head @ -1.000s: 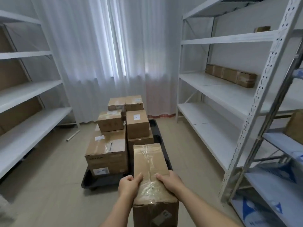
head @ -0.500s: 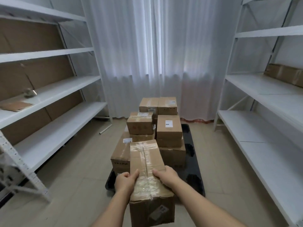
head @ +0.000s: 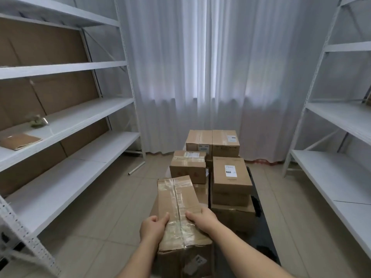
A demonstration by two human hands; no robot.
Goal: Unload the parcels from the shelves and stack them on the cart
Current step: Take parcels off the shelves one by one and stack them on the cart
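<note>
I hold a long brown taped parcel (head: 177, 199) out in front of me, above the near end of the black cart (head: 263, 223). My left hand (head: 153, 227) grips its left side and my right hand (head: 202, 217) grips its right side, thumbs on the taped top. Several cardboard parcels are stacked on the cart: a labelled box (head: 230, 177) on the right, a smaller taped box (head: 188, 167) on the left, and two boxes (head: 212, 142) at the far end. The held parcel hides the cart's near-left boxes.
White metal shelving (head: 66, 125) runs along the left wall, holding a flat brown envelope (head: 20, 140) and a small object (head: 38, 120). More white shelves (head: 331, 173) line the right. A metal tube (head: 136, 168) lies on the tiled floor. White curtains hang behind the cart.
My view has swung left, from the right-hand shelves to facing the cart and curtains. The parcel stays in both hands and has come closer over the stacked boxes.
</note>
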